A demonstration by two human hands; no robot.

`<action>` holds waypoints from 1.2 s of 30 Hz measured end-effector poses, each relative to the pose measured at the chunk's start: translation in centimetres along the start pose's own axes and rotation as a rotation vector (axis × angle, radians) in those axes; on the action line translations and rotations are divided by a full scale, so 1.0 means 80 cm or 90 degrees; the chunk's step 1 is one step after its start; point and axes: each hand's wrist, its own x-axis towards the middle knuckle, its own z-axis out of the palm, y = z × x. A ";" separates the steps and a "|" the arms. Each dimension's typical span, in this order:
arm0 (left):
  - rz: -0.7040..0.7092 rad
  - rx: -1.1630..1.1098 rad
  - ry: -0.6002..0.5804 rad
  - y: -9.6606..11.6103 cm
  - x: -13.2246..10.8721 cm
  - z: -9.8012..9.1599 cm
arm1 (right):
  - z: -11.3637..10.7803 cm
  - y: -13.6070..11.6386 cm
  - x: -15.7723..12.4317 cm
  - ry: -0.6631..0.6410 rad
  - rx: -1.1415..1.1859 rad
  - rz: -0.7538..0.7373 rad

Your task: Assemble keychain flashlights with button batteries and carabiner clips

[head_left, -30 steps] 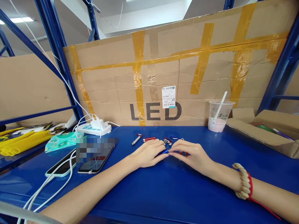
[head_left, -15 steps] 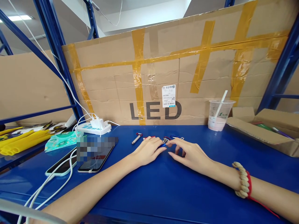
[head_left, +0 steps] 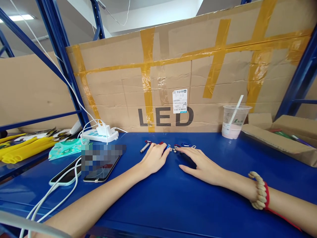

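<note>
The blue tube lay between the thumb and fingers of my left hand, closed lightly about it, just above the blue table or on it; I could not tell which. My right hand held nothing: its thumb stood well apart from its outstretched fingers, palm turned down. Its fingertips reached the small metal bits, though I could not tell whether they touched. Just beyond those fingers lay a blue clip. Past my left fingers a red tube showed only in part, and a grey tube lay just to their left. Farther left were two phones with white cables, and behind them a power strip. A cup with a straw stood at the right, near an open box. Taped cardboard marked "LED" rose along the back.
</note>
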 end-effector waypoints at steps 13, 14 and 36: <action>0.101 -0.151 -0.078 0.005 -0.005 -0.003 | 0.003 0.003 0.001 -0.001 -0.009 -0.005; 0.092 -0.173 -0.079 0.005 -0.005 -0.003 | 0.003 0.002 0.001 -0.002 -0.009 -0.006; 0.233 -0.048 -0.109 0.007 -0.005 -0.012 | -0.005 0.008 0.008 0.042 -0.069 0.022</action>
